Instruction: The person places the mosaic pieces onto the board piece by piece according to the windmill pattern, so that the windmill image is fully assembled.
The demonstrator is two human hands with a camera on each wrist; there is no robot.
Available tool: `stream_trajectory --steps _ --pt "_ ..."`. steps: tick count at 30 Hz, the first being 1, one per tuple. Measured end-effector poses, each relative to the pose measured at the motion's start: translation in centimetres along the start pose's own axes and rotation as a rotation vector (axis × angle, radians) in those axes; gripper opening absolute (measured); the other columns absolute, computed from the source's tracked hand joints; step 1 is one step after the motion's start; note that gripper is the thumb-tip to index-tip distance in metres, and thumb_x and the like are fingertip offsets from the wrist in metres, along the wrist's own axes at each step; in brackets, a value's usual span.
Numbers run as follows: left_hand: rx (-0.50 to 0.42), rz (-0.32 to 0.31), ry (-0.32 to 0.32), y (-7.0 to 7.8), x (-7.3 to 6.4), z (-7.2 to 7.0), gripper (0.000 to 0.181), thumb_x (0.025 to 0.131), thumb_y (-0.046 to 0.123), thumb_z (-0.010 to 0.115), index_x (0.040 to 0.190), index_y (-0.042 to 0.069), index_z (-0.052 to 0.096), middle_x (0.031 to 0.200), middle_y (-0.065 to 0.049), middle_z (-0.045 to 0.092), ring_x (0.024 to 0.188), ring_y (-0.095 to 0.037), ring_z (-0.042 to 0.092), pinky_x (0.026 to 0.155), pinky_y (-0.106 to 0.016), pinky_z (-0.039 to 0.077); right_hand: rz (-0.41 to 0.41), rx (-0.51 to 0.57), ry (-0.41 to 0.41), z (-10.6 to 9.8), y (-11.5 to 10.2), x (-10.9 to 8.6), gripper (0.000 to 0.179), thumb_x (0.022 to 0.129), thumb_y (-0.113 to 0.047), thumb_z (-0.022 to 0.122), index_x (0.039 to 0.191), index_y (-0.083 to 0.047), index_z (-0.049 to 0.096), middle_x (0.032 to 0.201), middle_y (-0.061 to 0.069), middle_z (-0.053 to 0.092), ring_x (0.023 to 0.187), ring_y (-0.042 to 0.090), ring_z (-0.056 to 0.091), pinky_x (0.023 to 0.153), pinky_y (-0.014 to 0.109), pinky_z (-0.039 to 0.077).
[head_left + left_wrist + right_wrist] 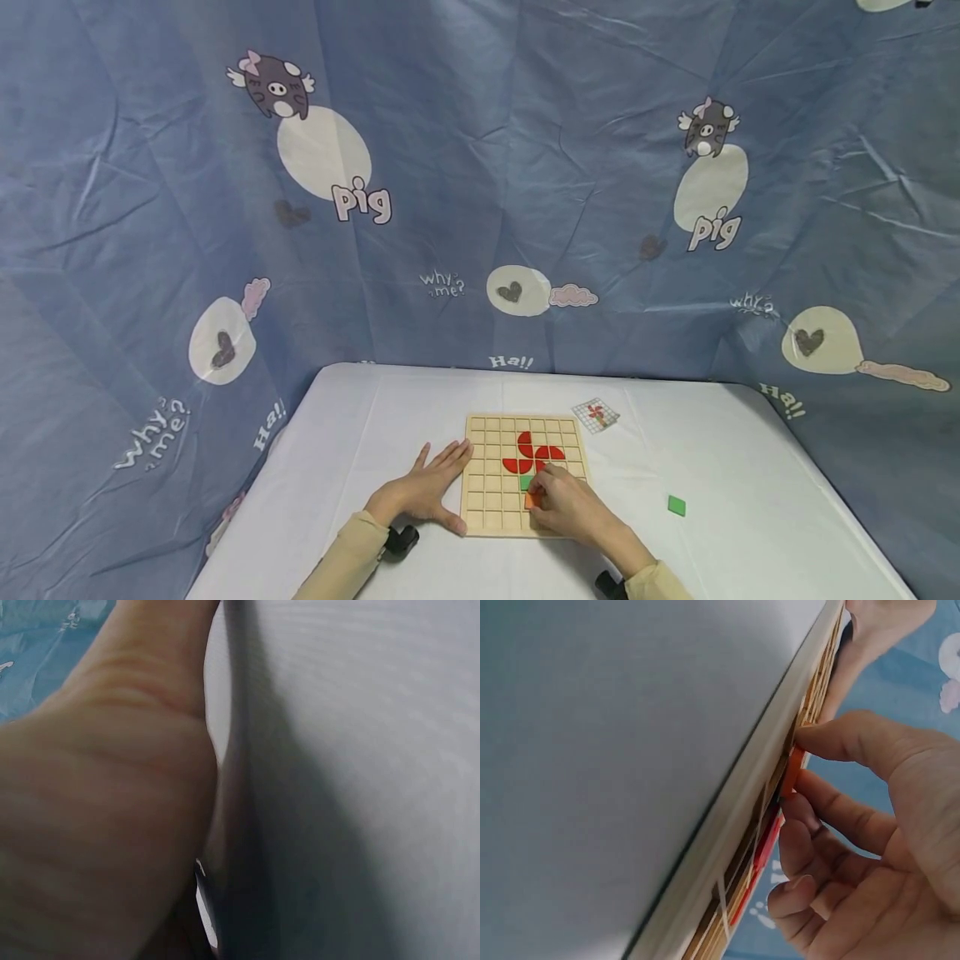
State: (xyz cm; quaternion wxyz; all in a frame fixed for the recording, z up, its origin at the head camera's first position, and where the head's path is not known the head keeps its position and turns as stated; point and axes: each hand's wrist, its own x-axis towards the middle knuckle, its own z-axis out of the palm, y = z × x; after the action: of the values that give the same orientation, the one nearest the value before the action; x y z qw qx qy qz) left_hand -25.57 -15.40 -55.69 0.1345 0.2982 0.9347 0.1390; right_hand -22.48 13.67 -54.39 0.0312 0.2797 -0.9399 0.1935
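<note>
A wooden grid board [487,500] lies on the white table. Red quarter-circle pieces [525,446] form a pinwheel on it, with a green square tile [527,482] just below. My right hand [566,504] pinches an orange tile [531,501] between thumb and forefinger at the board's lower right. In the right wrist view the orange tile [793,771] stands tilted at the grid, the other fingers curled below it. My left hand [429,487] lies spread flat, its fingertips and thumb touching the board's left edge. The left wrist view shows mostly wrist and tabletop.
A pattern card [596,414] with a small printed pinwheel lies beyond the board's upper right corner. A loose green tile [677,505] lies on the table [750,467] to the right. Behind the table hangs a blue printed cloth [450,208].
</note>
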Motion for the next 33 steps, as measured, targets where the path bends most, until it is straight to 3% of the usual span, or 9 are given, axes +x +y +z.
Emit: stream_trajectory --steps 13,33 --pt "-0.010 -0.002 0.001 0.02 0.03 -0.02 0.131 0.061 0.073 0.070 0.156 0.009 0.007 0.164 -0.009 0.002 0.151 -0.029 0.003 0.117 -0.065 -0.003 0.009 0.111 -0.066 -0.29 0.44 0.22 0.018 0.083 -0.022 0.076 0.097 -0.016 0.068 0.093 -0.008 0.058 0.077 0.002 0.050 0.064 0.020 0.046" --pt "-0.010 0.021 0.006 0.04 -0.06 0.00 0.129 0.064 0.070 0.072 0.156 0.007 0.007 0.164 -0.011 0.002 0.151 -0.031 0.003 0.115 -0.067 -0.003 0.005 0.125 -0.066 -0.16 0.53 0.08 0.018 0.083 -0.023 0.076 0.097 -0.016 0.067 0.092 -0.009 0.059 0.074 0.000 0.048 0.063 0.020 0.045"
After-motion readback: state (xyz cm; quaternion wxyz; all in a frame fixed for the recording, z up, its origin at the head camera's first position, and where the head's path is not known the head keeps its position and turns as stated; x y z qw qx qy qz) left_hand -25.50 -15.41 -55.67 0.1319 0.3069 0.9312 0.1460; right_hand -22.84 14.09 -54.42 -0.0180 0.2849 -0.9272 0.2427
